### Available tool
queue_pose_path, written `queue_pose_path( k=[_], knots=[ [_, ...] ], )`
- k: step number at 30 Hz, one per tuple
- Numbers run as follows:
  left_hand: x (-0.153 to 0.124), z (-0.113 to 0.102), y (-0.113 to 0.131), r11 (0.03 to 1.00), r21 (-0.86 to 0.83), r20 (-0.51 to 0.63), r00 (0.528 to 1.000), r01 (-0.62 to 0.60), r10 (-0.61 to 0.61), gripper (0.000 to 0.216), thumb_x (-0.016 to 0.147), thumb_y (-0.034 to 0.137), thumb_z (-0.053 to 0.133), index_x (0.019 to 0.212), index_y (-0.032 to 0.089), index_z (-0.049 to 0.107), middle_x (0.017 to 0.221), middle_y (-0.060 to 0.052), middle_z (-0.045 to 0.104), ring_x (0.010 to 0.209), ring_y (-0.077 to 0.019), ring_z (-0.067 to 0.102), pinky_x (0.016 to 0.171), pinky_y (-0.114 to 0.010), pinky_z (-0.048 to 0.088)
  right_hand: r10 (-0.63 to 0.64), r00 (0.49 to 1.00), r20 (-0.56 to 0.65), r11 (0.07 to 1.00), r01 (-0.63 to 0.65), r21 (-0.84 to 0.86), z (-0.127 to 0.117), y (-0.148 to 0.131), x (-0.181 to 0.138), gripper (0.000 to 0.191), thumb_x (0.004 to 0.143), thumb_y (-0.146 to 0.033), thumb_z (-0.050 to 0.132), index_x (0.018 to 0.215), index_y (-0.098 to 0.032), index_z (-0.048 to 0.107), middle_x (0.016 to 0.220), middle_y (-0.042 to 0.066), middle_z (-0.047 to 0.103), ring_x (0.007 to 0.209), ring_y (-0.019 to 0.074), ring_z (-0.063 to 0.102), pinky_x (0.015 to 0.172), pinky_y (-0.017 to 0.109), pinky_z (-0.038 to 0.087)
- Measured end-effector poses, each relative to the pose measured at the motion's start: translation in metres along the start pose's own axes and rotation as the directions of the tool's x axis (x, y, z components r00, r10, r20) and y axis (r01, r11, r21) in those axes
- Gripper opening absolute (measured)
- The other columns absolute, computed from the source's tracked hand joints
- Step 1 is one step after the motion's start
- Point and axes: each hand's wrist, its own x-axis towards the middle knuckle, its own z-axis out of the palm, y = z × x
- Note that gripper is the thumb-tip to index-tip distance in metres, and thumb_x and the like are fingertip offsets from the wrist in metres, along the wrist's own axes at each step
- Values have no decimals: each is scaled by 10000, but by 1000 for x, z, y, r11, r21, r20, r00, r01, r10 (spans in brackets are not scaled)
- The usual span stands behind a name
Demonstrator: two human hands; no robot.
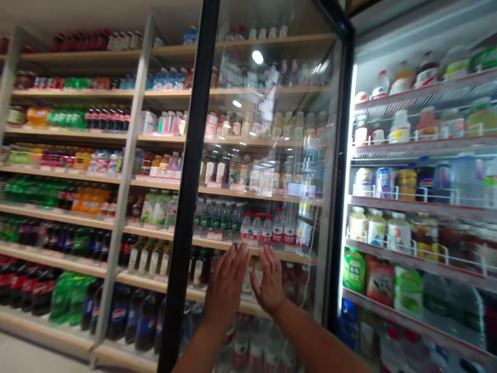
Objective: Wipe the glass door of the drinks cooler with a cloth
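Note:
Side by side in the lower middle of the head view are my left hand (226, 280) and my right hand (268, 280). Both have their fingers stretched out with the palms facing away from me, and neither holds anything. They are up against the clear pane of a black-framed glass door (190, 150), which stands swung out from a lit fridge (419, 207). Whether the palms actually press on the glass is hidden behind the hands. Through the pane, red-capped water bottles (267, 229) show on a shelf just above my fingertips.
Wooden shelves (66, 134) of bottled drinks run along the left and behind the glass. Large cola bottles (128, 313) stand low down near the pale floor (19, 357). Inside the fridge, white wire-fronted racks hold cans (385, 182), bottles and green drink packs (353, 270).

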Motion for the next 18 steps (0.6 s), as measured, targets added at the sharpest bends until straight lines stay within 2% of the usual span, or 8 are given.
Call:
queue_pose_path(
  k=[3,5,9,11,14,18],
  knots=[
    [5,7,-1,998,10,-15,998,55,-55,676,928,58,401,1552,160,163,1475,-91,482,1466,-201,272,1202,-377,255,217,976,-15,969,-213,127,-10,-25,13,558,1002,-299,389,1543,-237,263,1493,146,465,1411,288,418,1081,560,456],
    [3,8,-1,998,-46,11,999,37,-37,693,935,69,403,1557,143,105,1477,-112,478,1466,-196,271,1175,-372,312,274,961,31,952,-276,134,-15,-40,19,565,1006,-320,391,1550,-251,252,1563,140,364,1466,315,325,1088,584,442],
    [-19,-8,5,991,-131,78,997,38,-28,729,937,109,437,1558,145,56,1518,-168,407,1471,-229,258,1126,-401,387,158,970,182,983,-172,63,-21,-52,24,533,973,-323,497,1494,-325,386,1668,53,12,1516,406,12,1111,657,368],
    [-33,-20,9,993,-101,62,996,67,-61,773,917,150,517,1560,177,89,1545,-183,356,1472,-278,255,1143,-463,358,129,971,202,990,-138,32,-24,-52,21,520,956,-281,537,1464,-337,434,1668,20,-46,1512,409,-48,1119,652,364],
    [-50,-30,12,989,7,24,988,150,-150,759,902,187,566,1552,185,175,1528,-181,389,1467,-301,268,1178,-510,289,112,979,171,993,-114,5,-28,-53,16,530,945,-205,542,1453,-322,449,1668,35,44,1525,378,-7,1132,634,363],
    [-63,-20,9,960,155,66,968,231,-243,672,945,198,484,1547,141,190,1499,-192,416,1476,-288,218,1206,-523,229,19,999,46,996,-23,86,-28,-52,25,616,954,-110,449,1537,-247,305,1591,136,318,1484,292,293,1155,551,385]
  ],
)
